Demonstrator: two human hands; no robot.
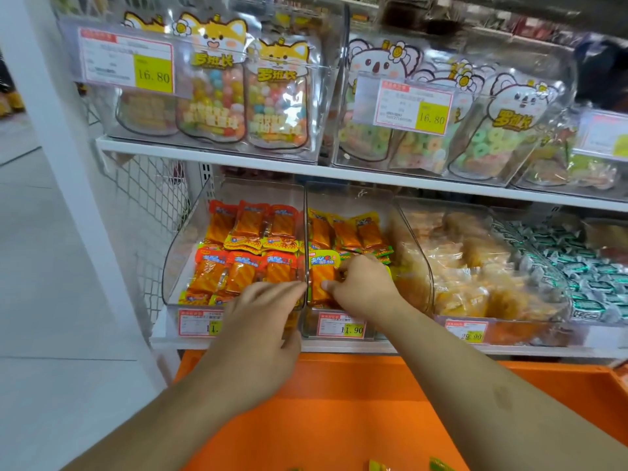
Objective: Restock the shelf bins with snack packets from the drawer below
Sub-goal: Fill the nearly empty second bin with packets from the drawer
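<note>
R hand point(365, 283) grips packet point(323, 283) in bin point(421, 266); L hand point(268, 321) at rim.

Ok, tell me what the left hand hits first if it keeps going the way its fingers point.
Probably the clear divider wall between the two bins: the left hand points up and right, fingertips already at its front edge. Past that lie the yellow-topped packets, though depth is hard to judge.

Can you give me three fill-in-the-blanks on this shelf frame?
1. The right hand is in the bin of ___-topped packets.
2. The left hand rests at the front of the clear ___ between the two bins.
3. The drawer below the shelf is ___ in colour.

Missing words: yellow; divider; orange
</note>
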